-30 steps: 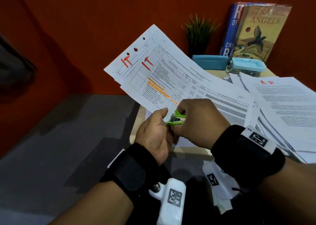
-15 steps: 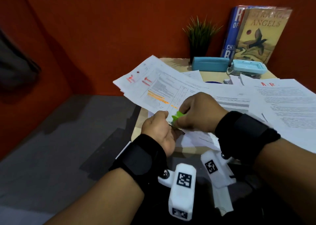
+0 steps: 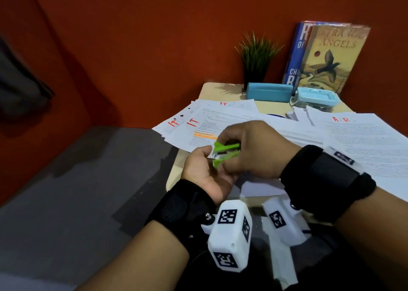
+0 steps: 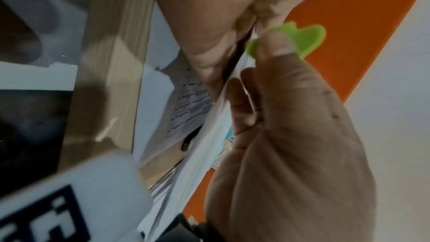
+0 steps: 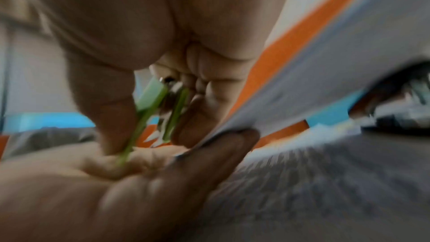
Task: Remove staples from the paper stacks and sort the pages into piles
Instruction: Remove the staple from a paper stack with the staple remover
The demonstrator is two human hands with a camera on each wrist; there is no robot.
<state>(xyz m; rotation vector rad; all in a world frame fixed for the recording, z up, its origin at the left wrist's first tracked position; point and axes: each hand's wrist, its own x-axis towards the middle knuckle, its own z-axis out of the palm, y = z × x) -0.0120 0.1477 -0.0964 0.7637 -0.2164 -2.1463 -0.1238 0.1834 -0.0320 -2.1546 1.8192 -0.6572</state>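
While the green staple remover (image 3: 225, 154) is pinched between thumb and fingers of the right hand (image 3: 249, 151), a corner of the stapled paper stack (image 4: 209, 135) is gripped by the left hand (image 3: 204, 173), thumb above and fingers beneath, over the desk's (image 3: 176, 169) front left edge. Pages marked "IT" (image 3: 198, 125) are spread along the desk's left edge.

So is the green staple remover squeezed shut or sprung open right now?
Sprung open: in the head view the green staple remover shows its two wings spread apart, held in the right hand beside the left hand.
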